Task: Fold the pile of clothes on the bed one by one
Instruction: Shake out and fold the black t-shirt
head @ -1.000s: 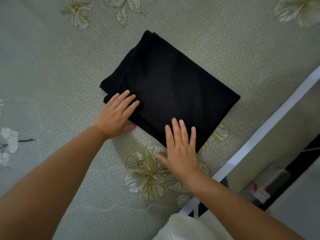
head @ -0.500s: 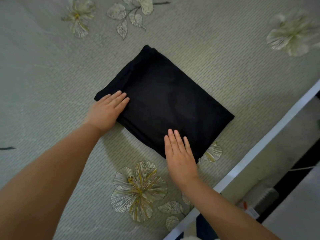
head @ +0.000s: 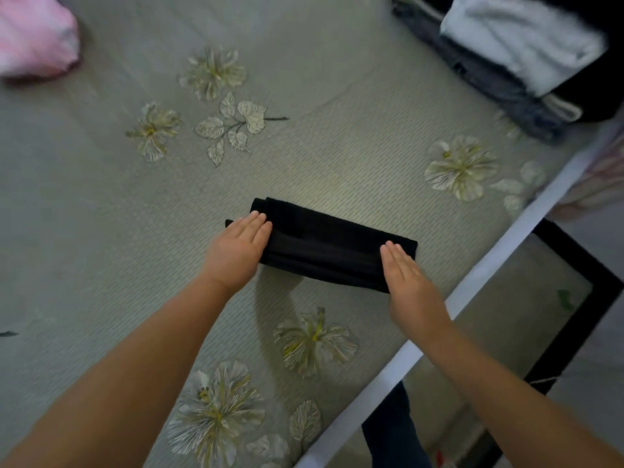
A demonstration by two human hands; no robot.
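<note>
1. Black garment, folded into a narrow strip, lies on the floral bed near its white edge.
2. Left hand and right hand press flat, fingers straight, on its two ends.
3. Folded stack sits far right; pink cloth far left.

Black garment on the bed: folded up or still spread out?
Folded. The black garment lies as a narrow layered strip, left hand and right hand flat on its ends.
</note>
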